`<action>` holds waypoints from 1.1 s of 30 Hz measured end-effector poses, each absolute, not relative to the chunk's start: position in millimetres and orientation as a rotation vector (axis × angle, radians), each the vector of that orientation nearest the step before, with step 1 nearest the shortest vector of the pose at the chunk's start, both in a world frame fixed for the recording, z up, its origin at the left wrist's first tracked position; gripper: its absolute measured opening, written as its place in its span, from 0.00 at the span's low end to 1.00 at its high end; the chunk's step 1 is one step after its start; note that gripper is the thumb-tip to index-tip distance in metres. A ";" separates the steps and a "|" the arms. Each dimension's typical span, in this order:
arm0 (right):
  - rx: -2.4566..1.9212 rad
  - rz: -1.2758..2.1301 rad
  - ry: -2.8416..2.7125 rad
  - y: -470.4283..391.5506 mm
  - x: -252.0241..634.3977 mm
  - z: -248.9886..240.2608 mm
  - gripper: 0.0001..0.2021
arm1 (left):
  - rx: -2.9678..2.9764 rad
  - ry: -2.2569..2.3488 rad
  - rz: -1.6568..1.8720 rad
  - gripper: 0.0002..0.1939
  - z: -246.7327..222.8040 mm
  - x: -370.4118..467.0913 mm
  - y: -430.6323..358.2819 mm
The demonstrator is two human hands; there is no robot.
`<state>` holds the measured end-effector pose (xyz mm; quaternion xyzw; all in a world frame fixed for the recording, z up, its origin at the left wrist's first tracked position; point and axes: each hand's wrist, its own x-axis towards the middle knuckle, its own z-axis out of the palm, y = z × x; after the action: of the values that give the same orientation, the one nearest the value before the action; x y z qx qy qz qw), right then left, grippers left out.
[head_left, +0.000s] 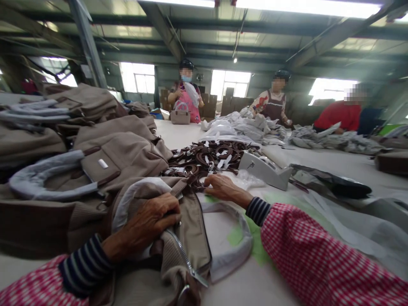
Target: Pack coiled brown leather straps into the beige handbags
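Observation:
A taupe handbag (188, 229) lies in front of me with its zip open and one white-wrapped handle (247, 238) stretched out to the right on the table. My left hand (149, 221) is closed on the bag's upper edge, beside the other wrapped handle (123, 208). Farther forward, my right hand (225, 187) reaches to the near edge of a pile of coiled brown straps (204, 155). Its fingers are bent and closed on a strap (197, 180) there; the fingertips are partly hidden.
Similar taupe bags (124, 153) are heaped at the left. A grey tape dispenser (264, 170) stands right of the straps, near a dark flat item (338, 185) and clear plastic (357, 229). Crumpled pale wrapping (248, 125) lies farther back, where several people work across the table.

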<state>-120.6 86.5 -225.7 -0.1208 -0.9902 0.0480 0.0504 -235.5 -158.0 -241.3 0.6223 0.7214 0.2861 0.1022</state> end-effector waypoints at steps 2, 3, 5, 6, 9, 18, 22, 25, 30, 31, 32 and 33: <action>-0.372 0.097 -3.047 83.3 -131.2 -227.6 0.08 | 1.831 2.129 0.891 0.13 -242.3 -236.4 -159.6; -0.375 0.071 -3.059 81.4 -134.6 -227.9 0.08 | 1.829 2.125 0.907 0.13 -242.6 -236.9 -160.3; -0.363 0.018 -3.082 79.3 -136.7 -225.7 0.07 | 1.816 2.113 0.927 0.13 -242.4 -237.4 -161.4; -0.356 -0.009 -3.091 79.6 -135.3 -223.0 0.07 | 1.805 2.108 0.927 0.14 -241.9 -237.4 -161.7; -0.338 -0.095 -3.101 84.5 -122.0 -209.3 0.07 | 1.780 2.102 0.930 0.14 -239.2 -236.8 -162.3; -0.145 -0.290 -2.983 80.0 -47.2 -178.0 0.06 | 1.818 2.073 0.970 0.14 -242.4 -238.9 -161.6; -0.102 -0.189 -2.802 66.4 -19.7 -190.1 0.07 | 1.861 2.045 0.971 0.13 -246.3 -241.7 -162.2; -0.004 -0.081 -2.696 57.3 -9.7 -211.1 0.06 | 1.859 2.036 0.969 0.14 -245.0 -241.5 -162.5; 0.120 -0.025 -2.837 48.4 -13.2 -246.8 0.09 | 1.807 2.064 0.913 0.14 -238.7 -237.8 -162.9; 0.124 -0.007 -2.877 47.7 -14.3 -249.8 0.09 | 1.802 2.063 0.912 0.14 -237.7 -237.2 -163.0; 0.122 0.016 -2.907 47.2 -14.7 -250.8 0.09 | 1.797 2.058 0.913 0.14 -237.0 -236.8 -163.1; 0.118 0.042 -2.925 46.9 -13.9 -250.1 0.09 | 1.793 2.054 0.918 0.15 -236.7 -236.6 -163.2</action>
<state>-13.9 46.9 -250.1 0.0400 -0.9934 0.0144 0.1066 -236.6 -163.2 -236.7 0.6177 0.7078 0.3162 0.1319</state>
